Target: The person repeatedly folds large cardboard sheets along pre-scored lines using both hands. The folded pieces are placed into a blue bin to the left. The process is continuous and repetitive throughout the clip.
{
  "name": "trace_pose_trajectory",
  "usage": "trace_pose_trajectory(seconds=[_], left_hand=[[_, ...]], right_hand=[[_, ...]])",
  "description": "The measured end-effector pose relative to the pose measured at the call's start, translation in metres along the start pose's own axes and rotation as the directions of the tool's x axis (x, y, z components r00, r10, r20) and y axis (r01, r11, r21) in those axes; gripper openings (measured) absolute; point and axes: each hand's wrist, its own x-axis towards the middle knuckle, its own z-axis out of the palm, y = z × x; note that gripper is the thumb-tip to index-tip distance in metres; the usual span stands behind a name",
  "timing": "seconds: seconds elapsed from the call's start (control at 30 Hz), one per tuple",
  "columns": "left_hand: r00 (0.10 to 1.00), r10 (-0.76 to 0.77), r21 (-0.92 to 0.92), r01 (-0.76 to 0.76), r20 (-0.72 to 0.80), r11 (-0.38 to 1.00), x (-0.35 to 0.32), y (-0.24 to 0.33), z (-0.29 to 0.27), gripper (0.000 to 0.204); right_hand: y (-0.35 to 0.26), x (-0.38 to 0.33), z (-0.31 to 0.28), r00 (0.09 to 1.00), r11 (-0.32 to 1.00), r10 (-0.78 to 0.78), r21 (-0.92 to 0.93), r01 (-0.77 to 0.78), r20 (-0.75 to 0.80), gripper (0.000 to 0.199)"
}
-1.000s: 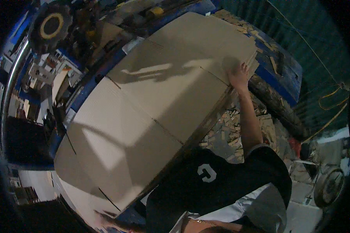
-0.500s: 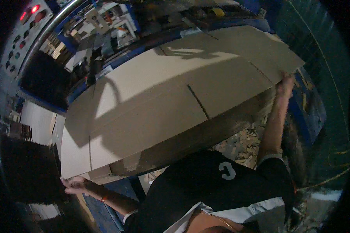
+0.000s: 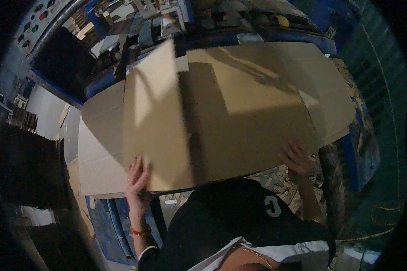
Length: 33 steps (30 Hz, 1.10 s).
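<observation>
We have one brown board (image 3: 253, 99) in front of us, lying across one lighter sheet (image 3: 101, 140) whose ends show on both sides; whether more sheets lie beneath, we cannot tell. The board has one flap (image 3: 156, 117) folded in from the left, its inner edge tilted up, and this blocks our view of the part below. Two hands are on it. Our left hand (image 3: 139, 178) lies with its fingers against the flap's lower left edge; whether they pinch it, we cannot tell. Our right hand (image 3: 296, 159) is blurred, fingers spread on the board's lower right, grasping nothing that we can see.

One bracelet (image 3: 141, 232) circles our left wrist, and our black shirt (image 3: 230, 212) hides what is below the near edge. Past it, too many scraps (image 3: 280, 183) to count lie on the floor, and more lie on the blue table (image 3: 368, 156) at right. Behind the board stands one machine (image 3: 212, 22) with one yellow part (image 3: 282, 21). At upper left, one rail (image 3: 54, 26) runs beside one control panel (image 3: 38, 22). One green wall (image 3: 389, 99) closes off the right.
</observation>
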Motion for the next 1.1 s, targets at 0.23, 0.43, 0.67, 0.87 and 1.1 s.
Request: trace_pose_trajectory(seconds=[0.23,0.43,0.67,0.87,1.1], left_hand=[[0.946,0.198,0.465,-0.301,0.257,0.833,0.024,0.012,0.003,0.046],[0.957,0.265,0.371,-0.29,0.119,0.882,0.06,-0.005,0.001,0.052],[0.911,0.41,0.437,-0.387,0.043,0.812,0.161,-0.061,0.018,0.059],[0.996,-0.009,-0.641,-0.048,-0.085,0.766,0.261,-0.073,0.048,0.051],[0.908,0.358,0.542,-0.193,-0.217,0.818,0.164,-0.076,-0.005,0.072]], right_hand=[[0.011,0.037,-0.008,0.981,0.987,-0.011,0.162,-0.02,0.192,0.027],[0.056,0.087,0.005,0.92,0.997,-0.077,0.007,0.081,0.384,0.057],[0.097,0.176,0.048,0.841,0.999,0.05,-0.028,-0.041,0.539,0.06],[0.115,0.23,0.111,0.921,0.972,0.194,-0.192,-0.134,0.337,0.058],[0.12,0.147,0.051,0.87,0.871,0.492,-0.043,-0.49,0.046,0.064]])
